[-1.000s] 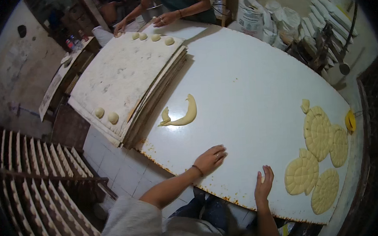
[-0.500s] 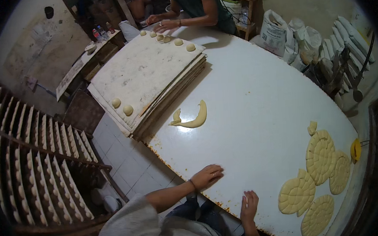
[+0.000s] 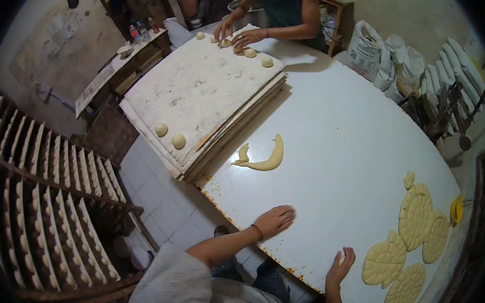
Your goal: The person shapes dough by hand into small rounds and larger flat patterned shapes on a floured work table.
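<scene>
My left hand [image 3: 275, 221] rests palm down near the front edge of the white table [image 3: 322, 185], its fingers bent and close together. Whatever lies beneath the palm is hidden. To its right, my right hand [image 3: 340, 266] is cupped at the same edge, fingers curled inward; its palm is hidden too. Beyond my left hand lies a curved strip of yellowish dough [image 3: 271, 160] with a torn end. Right of my right hand, a scored flat dough round [image 3: 384, 259] is cut into small pieces, with several similar rounds around it.
A stack of floured boards [image 3: 194, 88] holds several dough balls [image 3: 178, 141]. At its far end, another person's hands [image 3: 248, 38] touch some balls. Racks of dough-filled trays [image 3: 59, 235] stand at left. White sacks [image 3: 367, 52] line the right wall; a yellow object [image 3: 456, 210] sits at the table's right edge.
The view has shifted, moving the scene slightly rightward. My hands stay by the front edge, the right one more curled. The other person's hands have come down onto the dough balls.
</scene>
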`<state>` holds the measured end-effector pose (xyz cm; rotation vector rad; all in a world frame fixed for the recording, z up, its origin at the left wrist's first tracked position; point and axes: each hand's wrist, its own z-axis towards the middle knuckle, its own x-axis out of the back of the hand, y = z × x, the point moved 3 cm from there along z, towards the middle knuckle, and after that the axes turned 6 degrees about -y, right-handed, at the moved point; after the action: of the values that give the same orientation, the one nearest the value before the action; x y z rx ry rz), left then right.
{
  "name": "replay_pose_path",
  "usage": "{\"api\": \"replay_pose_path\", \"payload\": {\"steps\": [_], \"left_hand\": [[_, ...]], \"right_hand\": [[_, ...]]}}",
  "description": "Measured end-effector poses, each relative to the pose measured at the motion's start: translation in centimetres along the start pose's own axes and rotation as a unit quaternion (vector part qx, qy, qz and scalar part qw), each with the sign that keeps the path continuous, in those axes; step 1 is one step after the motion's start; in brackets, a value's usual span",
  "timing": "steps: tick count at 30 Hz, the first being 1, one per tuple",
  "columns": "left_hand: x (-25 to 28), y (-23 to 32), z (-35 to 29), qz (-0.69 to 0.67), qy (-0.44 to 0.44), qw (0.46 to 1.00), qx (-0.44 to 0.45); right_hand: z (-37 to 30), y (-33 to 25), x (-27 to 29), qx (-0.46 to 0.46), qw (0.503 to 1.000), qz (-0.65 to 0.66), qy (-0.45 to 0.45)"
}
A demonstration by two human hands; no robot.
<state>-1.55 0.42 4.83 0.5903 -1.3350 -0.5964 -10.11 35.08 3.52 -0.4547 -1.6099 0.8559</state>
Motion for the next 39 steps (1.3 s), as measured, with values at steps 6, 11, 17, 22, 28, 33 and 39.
{"api": "replay_pose_path", "payload": {"steps": [6,11,17,22,28,33,39], "left_hand": [[-1.4,-2.6,-3.0,-0.187,-0.02,0.982,0.004],[13.3,-3.7,-9.6,-0.617,0.06,0.749,0.236],[47.6,-19.7,-13.5,-0.389,0.355,0.811,0.254],[58.8,-36.0,-17.3,0.136,0.329,0.886,0.296],[57.0,-37.1,-21.7,0.02,0.45,0.856,0.256],[49.3,-39.4,-31.3,-0.099,0.502,0.775,0.371],[22.4,-42.7,-61.9,-0.077,0.074,0.701,0.705]], "right_hand": [[-5.5,3.7,-1.9,0.056,0.98,-0.176,0.068],[-7.7,-10.9,-3.5,-0.354,0.894,0.271,0.049],[0.7,-26.4,-14.0,-0.18,0.944,0.228,-0.157],[8.2,-47.9,-27.9,0.069,0.913,0.23,-0.329],[8.6,-69.1,-47.7,0.32,0.834,0.101,-0.439],[9.3,-71.1,-51.4,0.378,0.851,-0.073,-0.358],[8.8,-57.7,-34.1,0.307,0.897,0.143,-0.285]]}}
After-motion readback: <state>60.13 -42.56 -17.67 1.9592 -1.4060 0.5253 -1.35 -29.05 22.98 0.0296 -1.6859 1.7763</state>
